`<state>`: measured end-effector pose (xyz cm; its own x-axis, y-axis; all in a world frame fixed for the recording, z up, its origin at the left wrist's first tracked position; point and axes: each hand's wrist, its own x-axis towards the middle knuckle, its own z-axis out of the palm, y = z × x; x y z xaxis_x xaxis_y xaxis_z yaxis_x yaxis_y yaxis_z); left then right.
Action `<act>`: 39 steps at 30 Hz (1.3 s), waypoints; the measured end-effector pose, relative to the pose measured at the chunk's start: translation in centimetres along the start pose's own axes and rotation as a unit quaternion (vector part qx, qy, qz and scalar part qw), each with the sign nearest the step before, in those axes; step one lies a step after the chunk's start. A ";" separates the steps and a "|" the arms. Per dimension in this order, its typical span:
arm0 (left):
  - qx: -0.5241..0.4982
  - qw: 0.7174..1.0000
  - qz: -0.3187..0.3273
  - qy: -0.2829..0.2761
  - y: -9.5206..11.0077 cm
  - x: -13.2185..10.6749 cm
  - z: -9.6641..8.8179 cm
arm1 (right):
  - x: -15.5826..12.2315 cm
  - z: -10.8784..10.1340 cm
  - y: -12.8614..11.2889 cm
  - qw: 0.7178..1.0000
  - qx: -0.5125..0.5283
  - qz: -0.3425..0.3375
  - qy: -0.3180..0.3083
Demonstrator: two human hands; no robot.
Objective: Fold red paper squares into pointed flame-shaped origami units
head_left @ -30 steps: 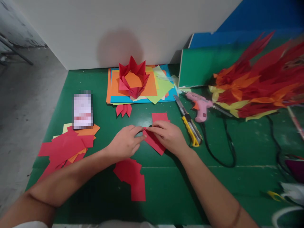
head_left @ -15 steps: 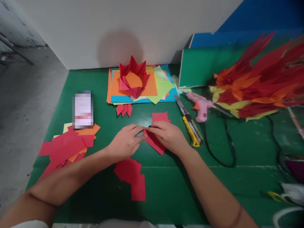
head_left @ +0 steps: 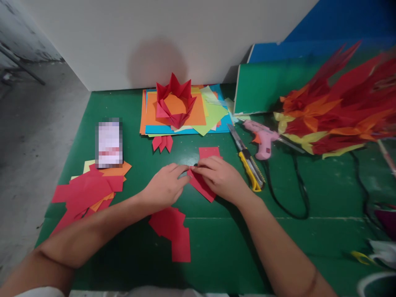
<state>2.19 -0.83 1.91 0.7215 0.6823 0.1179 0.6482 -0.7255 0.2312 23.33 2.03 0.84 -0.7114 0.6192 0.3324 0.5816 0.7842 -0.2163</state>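
Note:
A red paper piece (head_left: 201,186) lies at a slant on the green table between my hands. My left hand (head_left: 165,185) pinches its upper left corner with the fingertips. From the other side, my right hand (head_left: 223,177) covers much of the piece, and its fingers press together at the same corner. The fingertips of both hands meet there, so the exact fold is hidden. Just behind my right hand another red paper piece (head_left: 209,152) shows in part. Nearer to me lie several overlapping red paper pieces (head_left: 181,245).
A red folded-paper ring (head_left: 161,111) rests on stacked coloured sheets (head_left: 173,129). Small red folded points (head_left: 162,144) lie before it. Left are a phone (head_left: 109,144) and paper scraps (head_left: 89,189); right, a yellow cutter (head_left: 249,169), pink glue gun (head_left: 262,138) with dark cord, and flame-like paper (head_left: 337,111).

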 end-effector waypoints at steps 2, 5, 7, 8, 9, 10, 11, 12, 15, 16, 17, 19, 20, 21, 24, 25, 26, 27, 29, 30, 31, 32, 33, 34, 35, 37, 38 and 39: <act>0.008 1.000 -0.008 -0.019 0.1 0.0 -0.1 | 0.0 -0.1 0.0 1.000 0.004 0.000 -0.001; 0.013 0.999 -0.017 -0.046 0.2 0.1 -0.2 | 0.1 -0.2 -0.2 1.000 -0.002 -0.008 0.005; 0.016 0.997 -0.028 -0.071 0.3 0.1 -0.3 | 0.1 -0.1 -0.3 1.000 -0.019 -0.013 0.007; 0.019 0.996 -0.036 -0.085 0.4 0.1 -0.4 | 0.1 0.0 -0.4 0.999 -0.029 -0.015 0.006; 0.025 0.994 -0.044 -0.098 0.5 0.1 -0.4 | 0.1 0.0 -0.4 0.999 -0.037 -0.015 0.005; 0.032 0.992 -0.051 -0.110 0.6 0.1 -0.5 | 0.1 0.0 -0.4 0.999 -0.043 -0.013 0.003; 0.039 0.991 -0.057 -0.118 0.7 0.1 -0.5 | 0.2 0.0 -0.4 0.999 -0.047 -0.010 0.001; 0.047 0.989 -0.060 -0.125 0.8 0.1 -0.6 | 0.2 -0.1 -0.4 0.999 -0.050 -0.006 0.001; 0.062 0.987 -0.063 -0.138 1.0 0.1 -0.6 | 0.1 -0.5 0.0 0.998 -0.065 0.018 0.010; 0.065 0.986 -0.061 -0.140 1.0 0.1 -0.6 | 0.1 -0.6 0.1 0.997 -0.069 0.027 0.016; 0.066 0.986 -0.059 -0.141 1.0 0.1 -0.6 | 0.0 -0.8 0.2 0.996 -0.074 0.034 0.022; 0.067 0.987 -0.054 -0.138 0.9 0.2 -0.6 | -0.1 -1.0 0.3 0.996 -0.076 0.047 0.029; 0.068 0.987 -0.054 -0.132 0.9 0.2 -0.5 | -0.2 -1.0 0.2 0.996 -0.069 0.053 0.029; 0.067 0.988 -0.055 -0.125 0.9 0.2 -0.5 | -0.2 -1.0 0.1 0.996 -0.057 0.060 0.028; 0.065 0.990 -0.059 -0.109 0.9 0.3 -0.4 | -0.1 -0.7 -0.3 0.995 -0.002 0.097 0.029; 0.064 0.990 -0.061 -0.109 0.9 0.3 -0.4 | 0.0 -0.6 -0.5 0.993 0.012 0.112 0.031; 0.064 0.990 -0.062 -0.113 0.9 0.4 -0.4 | 0.0 -0.4 -0.6 0.991 0.021 0.125 0.032; 0.064 0.989 -0.062 -0.117 1.0 0.4 -0.5 | 0.1 -0.3 -0.8 0.990 0.027 0.133 0.031; 0.064 0.989 -0.060 -0.123 1.0 0.5 -0.5 | 0.3 0.0 -1.0 0.989 0.037 0.144 0.024; 0.065 0.989 -0.057 -0.123 1.0 0.5 -0.5 | 0.4 0.1 -1.0 0.988 0.044 0.148 0.021; 0.065 0.989 -0.055 -0.123 1.0 0.5 -0.5 | 0.4 0.2 -1.1 0.987 0.051 0.153 0.019; 0.064 0.989 -0.055 -0.122 0.9 0.5 -0.4 | 0.5 0.3 -1.1 0.985 0.060 0.160 0.019; 0.063 0.989 -0.055 -0.120 0.9 0.5 -0.3 | 0.5 0.4 -1.2 0.984 0.067 0.167 0.019; 0.060 0.990 -0.055 -0.118 0.9 0.5 -0.3 | 0.5 0.5 -1.2 0.982 0.073 0.173 0.020; 0.057 0.990 -0.057 -0.116 0.9 0.5 -0.2 | 0.5 0.6 -1.2 0.981 0.077 0.180 0.019; 0.053 0.991 -0.058 -0.112 0.9 0.5 -0.1 | 0.5 0.8 -1.2 0.978 0.081 0.191 0.017; 0.053 0.991 -0.058 -0.111 0.9 0.5 -0.1 | 0.5 0.8 -1.2 0.977 0.084 0.195 0.017; 0.052 0.991 -0.057 -0.109 0.9 0.5 -0.1 | 0.5 0.9 -1.3 0.976 0.088 0.199 0.020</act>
<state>3.10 -1.14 2.23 0.6699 0.7331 -0.1179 0.7423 -0.6577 0.1283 21.87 1.39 0.48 -0.4258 0.8765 0.2248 0.7292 0.4795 -0.4882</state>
